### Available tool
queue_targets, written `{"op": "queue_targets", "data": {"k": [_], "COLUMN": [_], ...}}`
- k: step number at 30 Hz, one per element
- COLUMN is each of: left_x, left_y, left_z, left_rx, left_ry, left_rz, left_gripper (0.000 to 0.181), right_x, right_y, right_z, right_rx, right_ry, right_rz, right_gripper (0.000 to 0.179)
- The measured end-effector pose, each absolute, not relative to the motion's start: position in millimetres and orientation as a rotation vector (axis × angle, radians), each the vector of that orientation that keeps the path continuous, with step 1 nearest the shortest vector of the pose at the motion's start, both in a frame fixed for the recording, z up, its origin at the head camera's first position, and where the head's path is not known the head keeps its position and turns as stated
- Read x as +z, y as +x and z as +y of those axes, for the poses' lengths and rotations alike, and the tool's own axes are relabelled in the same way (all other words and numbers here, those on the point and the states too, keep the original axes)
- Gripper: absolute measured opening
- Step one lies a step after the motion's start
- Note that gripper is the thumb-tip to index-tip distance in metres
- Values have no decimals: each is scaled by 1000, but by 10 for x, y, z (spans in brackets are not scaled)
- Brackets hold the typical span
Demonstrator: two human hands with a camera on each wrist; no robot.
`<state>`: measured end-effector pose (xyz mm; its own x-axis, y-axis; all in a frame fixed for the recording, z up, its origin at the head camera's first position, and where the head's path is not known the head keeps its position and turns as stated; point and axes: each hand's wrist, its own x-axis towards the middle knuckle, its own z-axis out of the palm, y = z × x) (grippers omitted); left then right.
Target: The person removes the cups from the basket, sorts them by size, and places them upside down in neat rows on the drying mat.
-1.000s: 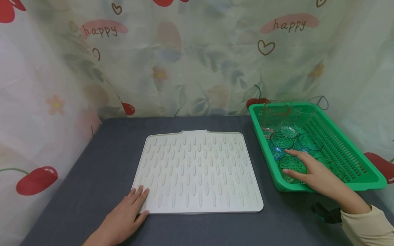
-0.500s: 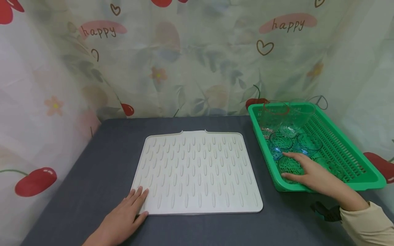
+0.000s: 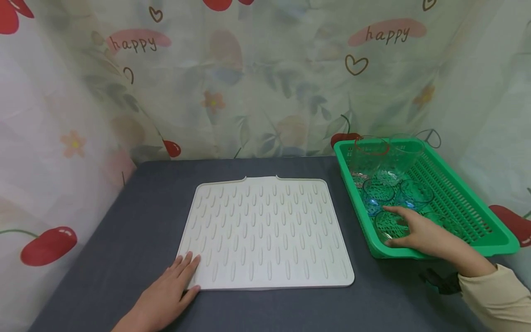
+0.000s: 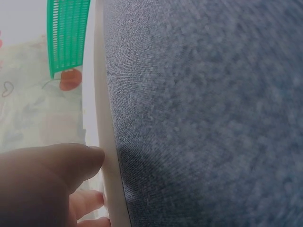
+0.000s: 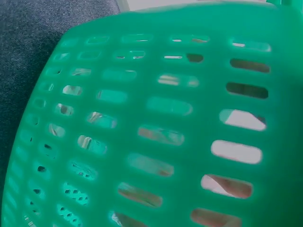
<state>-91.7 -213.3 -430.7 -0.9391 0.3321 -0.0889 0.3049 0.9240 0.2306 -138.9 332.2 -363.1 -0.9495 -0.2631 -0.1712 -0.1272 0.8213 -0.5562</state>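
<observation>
My left hand (image 3: 163, 290) rests with outstretched fingers on the near left corner of a white ridged mat (image 3: 265, 235). In the left wrist view its thumb (image 4: 80, 161) touches the mat's pale edge (image 4: 108, 142). On the right, my right hand (image 3: 427, 235) reaches into a green plastic basket (image 3: 477, 210), its thumb and fingers curved around a clear drinking glass (image 3: 383, 233) in the near left corner. Behind that glass stand two blue-tinted glasses (image 3: 373, 200). The right wrist view shows mostly the slotted basket wall (image 5: 199, 118), which hides much of the hand.
A red-rimmed glass (image 3: 367, 159) and a taller clear glass (image 3: 404, 159) stand at the basket's back left. Another clear glass (image 3: 445, 223) is partly hidden by my right hand. Dark cloth (image 3: 141, 221) covers the table, and a patterned curtain (image 3: 265, 83) encloses it.
My right hand has drawn slightly back and lower over the near glass, and its thumb has dropped down beside it. The left hand stays on the mat.
</observation>
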Motion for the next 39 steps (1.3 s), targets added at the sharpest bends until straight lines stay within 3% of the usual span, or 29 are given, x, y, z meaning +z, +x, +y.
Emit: {"op": "queue_targets", "data": {"k": [17, 39], "left_x": [-4297, -4321], "left_y": [-916, -919], "left_z": [-2120, -2141], "left_rx": [322, 274], "left_ry": [471, 471], "left_rz": [2932, 2937], "left_gripper": [64, 64], "right_x": [-3584, -3183], "right_y": [-1329, -1143], "right_z": [3322, 3269], "right_rx": [-832, -878], "right_ry": [-218, -111], "right_rz": [2793, 2961], "right_gripper": [92, 89]}}
